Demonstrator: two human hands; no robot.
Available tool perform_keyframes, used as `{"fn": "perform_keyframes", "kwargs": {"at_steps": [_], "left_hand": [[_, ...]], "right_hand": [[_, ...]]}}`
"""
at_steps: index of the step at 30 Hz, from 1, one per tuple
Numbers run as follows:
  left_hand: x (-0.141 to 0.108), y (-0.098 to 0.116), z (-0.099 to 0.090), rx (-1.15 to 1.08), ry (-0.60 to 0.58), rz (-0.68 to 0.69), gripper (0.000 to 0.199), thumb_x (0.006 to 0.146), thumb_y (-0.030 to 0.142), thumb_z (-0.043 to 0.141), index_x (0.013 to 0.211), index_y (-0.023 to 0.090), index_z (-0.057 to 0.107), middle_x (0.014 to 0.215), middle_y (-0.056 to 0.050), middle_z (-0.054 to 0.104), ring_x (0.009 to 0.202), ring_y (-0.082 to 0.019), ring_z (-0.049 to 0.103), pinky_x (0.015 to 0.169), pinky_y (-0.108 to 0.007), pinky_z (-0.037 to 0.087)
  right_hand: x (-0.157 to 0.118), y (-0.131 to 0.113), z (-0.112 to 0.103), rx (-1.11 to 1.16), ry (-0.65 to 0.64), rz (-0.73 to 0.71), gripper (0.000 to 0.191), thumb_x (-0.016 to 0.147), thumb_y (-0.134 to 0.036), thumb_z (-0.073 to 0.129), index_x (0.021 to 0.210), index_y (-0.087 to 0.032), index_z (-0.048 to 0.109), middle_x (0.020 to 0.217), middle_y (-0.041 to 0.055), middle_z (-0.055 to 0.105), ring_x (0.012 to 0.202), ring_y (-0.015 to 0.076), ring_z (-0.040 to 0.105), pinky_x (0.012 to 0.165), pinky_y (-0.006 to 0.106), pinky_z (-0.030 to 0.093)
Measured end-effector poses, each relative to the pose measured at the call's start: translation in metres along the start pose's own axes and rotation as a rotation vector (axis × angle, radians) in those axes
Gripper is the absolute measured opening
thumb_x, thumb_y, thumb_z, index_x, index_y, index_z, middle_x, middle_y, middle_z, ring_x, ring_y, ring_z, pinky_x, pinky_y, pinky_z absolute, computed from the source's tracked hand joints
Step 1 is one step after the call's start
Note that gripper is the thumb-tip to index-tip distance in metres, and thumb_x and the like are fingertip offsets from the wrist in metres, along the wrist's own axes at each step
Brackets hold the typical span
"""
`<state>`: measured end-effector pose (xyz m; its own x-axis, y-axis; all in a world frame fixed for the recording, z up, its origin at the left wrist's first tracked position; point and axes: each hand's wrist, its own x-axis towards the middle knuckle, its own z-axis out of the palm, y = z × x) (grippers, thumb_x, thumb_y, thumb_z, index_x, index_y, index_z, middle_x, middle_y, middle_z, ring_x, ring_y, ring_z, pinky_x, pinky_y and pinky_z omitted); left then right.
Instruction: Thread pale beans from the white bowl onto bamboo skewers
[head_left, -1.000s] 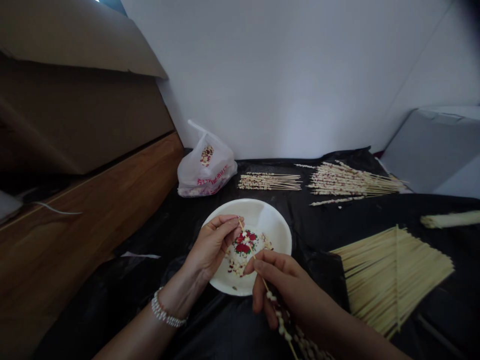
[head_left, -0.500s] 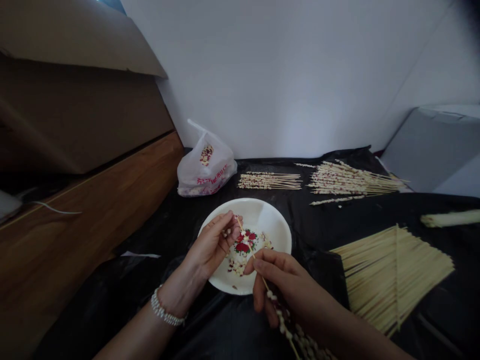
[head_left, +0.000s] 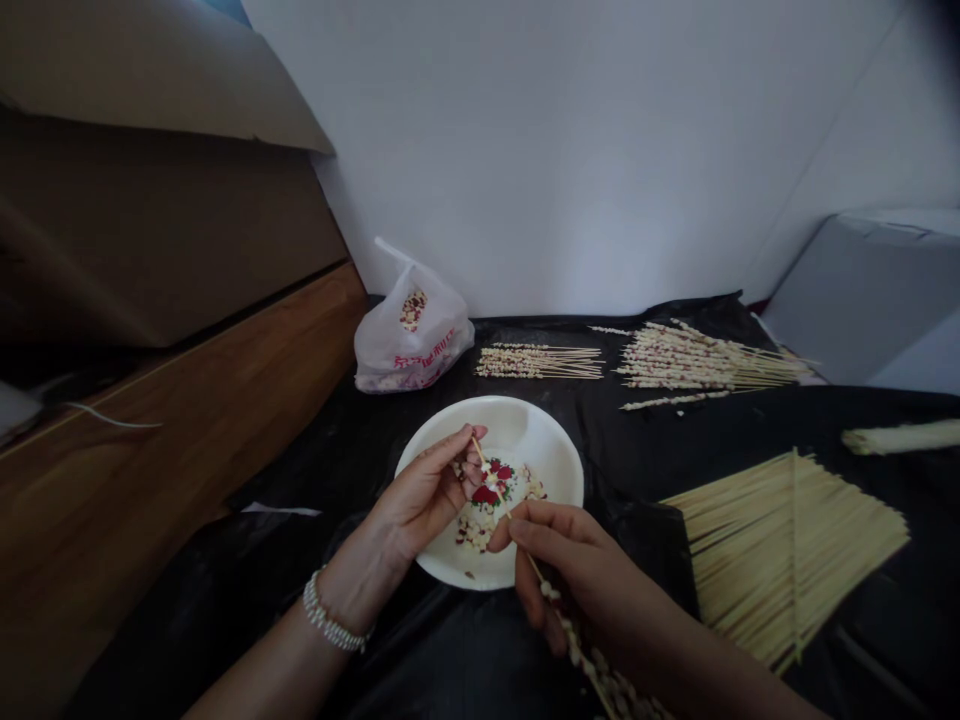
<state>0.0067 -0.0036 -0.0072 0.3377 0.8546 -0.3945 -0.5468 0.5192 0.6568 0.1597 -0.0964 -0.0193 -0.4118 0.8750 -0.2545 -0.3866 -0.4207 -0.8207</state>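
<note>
My right hand (head_left: 566,560) is closed around a thin bamboo skewer (head_left: 504,498), which slants up and left over the bowl. A few small cream-and-red pieces (head_left: 491,480) are threaded near its upper end. Below the same hand hang several skewers strung with such pieces (head_left: 581,650), partly hidden by the palm. At the skewer's tip, my left hand (head_left: 435,485) pinches with thumb and forefinger, and some small pieces sit in its curled fingers. Beneath both hands stands a white bowl (head_left: 559,445) with a red flower print and loose pieces on its bottom.
Behind the bowl are a white plastic bag (head_left: 409,345) of pieces, a small row of threaded skewers (head_left: 536,362) and a larger pile (head_left: 690,360). Bare skewers (head_left: 795,550) lie fanned at right, below a pale bundle (head_left: 900,437). A cardboard box (head_left: 150,220) stands left.
The left thumb and forefinger have closed in at the skewer's tip. My right hand has shifted very slightly right, and its lower fingers with the hanging skewers moved a little right.
</note>
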Motion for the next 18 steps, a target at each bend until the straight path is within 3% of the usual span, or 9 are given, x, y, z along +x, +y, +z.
{"fn": "perform_keyframes", "kwargs": {"at_steps": [10, 15, 18], "left_hand": [[-0.008, -0.005, 0.004, 0.161, -0.084, -0.07, 0.012, 0.085, 0.014, 0.065, 0.086, 0.005, 0.073, 0.067, -0.003, 0.063, 0.055, -0.005, 0.057, 0.054, -0.014, 0.049], [-0.01, -0.004, 0.004, 0.225, -0.13, -0.051, 0.011, 0.082, 0.014, 0.069, 0.083, 0.005, 0.074, 0.067, -0.004, 0.064, 0.054, -0.005, 0.056, 0.055, -0.012, 0.048], [-0.009, -0.004, 0.003, 0.236, -0.111, -0.034, 0.016, 0.085, 0.018, 0.066, 0.088, 0.005, 0.074, 0.072, -0.005, 0.065, 0.054, -0.005, 0.055, 0.054, -0.013, 0.048]], "right_hand": [[-0.001, -0.004, 0.003, -0.039, 0.045, -0.028, 0.024, 0.09, -0.04, 0.057, 0.085, -0.017, 0.063, 0.048, -0.0047, 0.06, 0.03, 0.0046, 0.044, 0.032, 0.016, 0.023], [-0.001, -0.002, 0.003, -0.039, 0.044, -0.033, 0.026, 0.09, -0.042, 0.058, 0.087, -0.017, 0.062, 0.049, -0.0053, 0.06, 0.031, 0.0048, 0.045, 0.035, 0.017, 0.026], [0.0, -0.002, 0.002, -0.056, 0.048, -0.034, 0.027, 0.089, -0.044, 0.057, 0.088, -0.017, 0.061, 0.05, -0.0052, 0.061, 0.031, 0.0049, 0.044, 0.034, 0.017, 0.022]]}}
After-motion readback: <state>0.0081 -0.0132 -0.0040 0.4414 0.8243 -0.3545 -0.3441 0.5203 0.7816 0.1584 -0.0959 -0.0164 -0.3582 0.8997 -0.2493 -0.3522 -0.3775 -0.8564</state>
